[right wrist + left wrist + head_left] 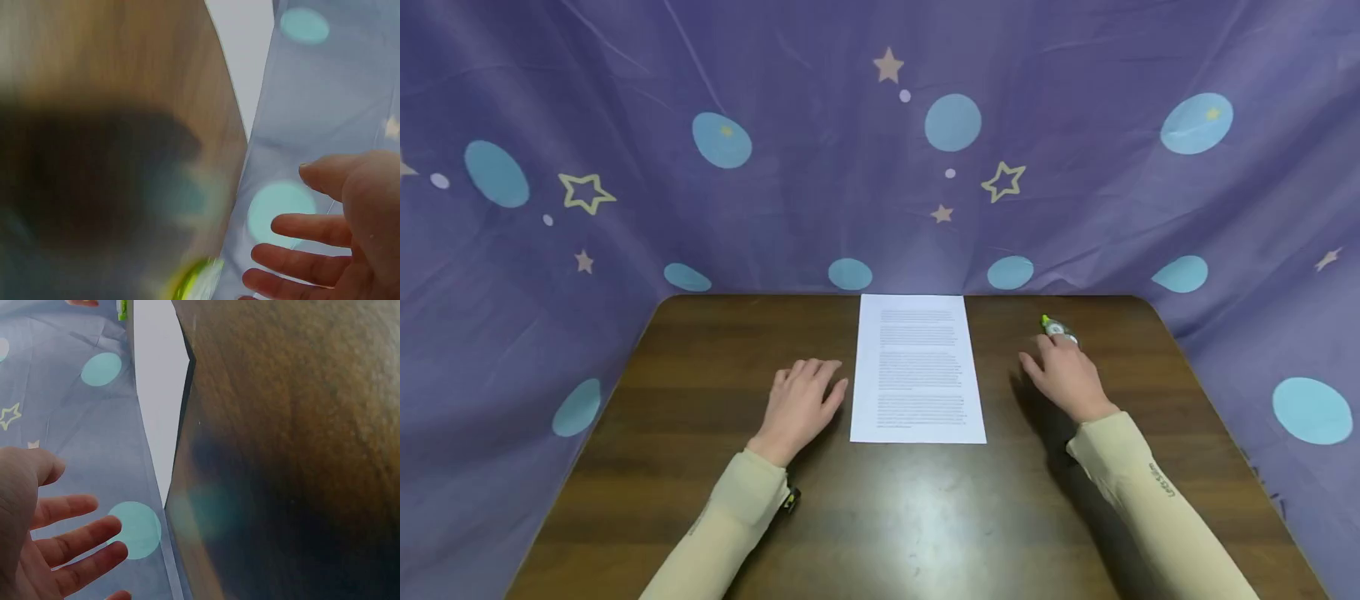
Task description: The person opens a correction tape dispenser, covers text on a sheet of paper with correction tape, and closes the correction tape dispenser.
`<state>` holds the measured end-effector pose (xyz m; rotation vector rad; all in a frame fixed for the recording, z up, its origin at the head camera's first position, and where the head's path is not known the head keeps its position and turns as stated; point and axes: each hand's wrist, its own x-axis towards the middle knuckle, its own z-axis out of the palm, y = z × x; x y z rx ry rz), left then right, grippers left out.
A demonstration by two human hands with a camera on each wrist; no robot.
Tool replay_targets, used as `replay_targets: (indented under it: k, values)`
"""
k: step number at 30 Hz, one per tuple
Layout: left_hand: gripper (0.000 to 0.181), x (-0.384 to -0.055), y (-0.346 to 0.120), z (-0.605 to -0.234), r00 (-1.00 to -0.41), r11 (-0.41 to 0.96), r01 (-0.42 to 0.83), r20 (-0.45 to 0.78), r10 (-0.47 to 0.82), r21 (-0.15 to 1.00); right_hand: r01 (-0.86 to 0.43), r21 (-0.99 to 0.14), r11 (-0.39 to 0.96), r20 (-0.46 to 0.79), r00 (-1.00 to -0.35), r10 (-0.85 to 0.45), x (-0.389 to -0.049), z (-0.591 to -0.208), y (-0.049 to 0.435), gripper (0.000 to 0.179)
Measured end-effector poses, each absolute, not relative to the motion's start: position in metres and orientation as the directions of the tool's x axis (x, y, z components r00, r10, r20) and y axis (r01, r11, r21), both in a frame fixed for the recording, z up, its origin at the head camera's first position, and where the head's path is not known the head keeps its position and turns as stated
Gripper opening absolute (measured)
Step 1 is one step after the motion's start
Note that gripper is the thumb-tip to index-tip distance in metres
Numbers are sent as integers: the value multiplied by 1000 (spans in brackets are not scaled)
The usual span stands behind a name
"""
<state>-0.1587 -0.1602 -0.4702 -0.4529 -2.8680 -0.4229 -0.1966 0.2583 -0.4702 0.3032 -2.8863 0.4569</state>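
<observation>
A printed sheet of paper (917, 375) lies flat in the middle of the wooden table, its top edge at the far side. Left of the sheet is my left hand (801, 402), palm down, thumb towards the paper; its fingers are spread in the left wrist view and hold nothing. Over on the right, my right hand (1066, 379) reaches close to a correction tape (1057, 328) with a green tip. The fingers overlap the tape's near end in the head view. In the right wrist view they are loosely extended, with the tape (199, 282) below them.
The brown table (715, 500) has rounded far corners. A purple curtain (812, 183) with stars and light-blue dots hangs behind and along both sides of it. Light reflects off the tabletop in front of the paper.
</observation>
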Motion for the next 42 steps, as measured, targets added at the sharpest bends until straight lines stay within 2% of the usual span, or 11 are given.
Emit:
replay_targets:
  k: [7,12,19,26,42]
  values:
    - [28,-154,-164,-469,-921,913,340,273,277,223,-89,-260,961,95,-993,-66,-232,-477,292,44]
    - [19,-154,-164,-468,-916,911,347,288,278,224,-34,-256,966,25,-999,-29,-244,-481,305,49]
    - [21,-154,-164,-470,-919,911,350,269,288,220,31,-273,962,-83,-996,8,-250,-488,315,58]
    - [23,-156,-165,-469,-920,911,345,274,281,226,38,-297,954,-66,-998,19,-252,-488,317,59]
    - [27,-157,-166,-471,-935,919,321,230,270,228,-88,-276,957,-14,-995,-95,-246,-488,314,52]
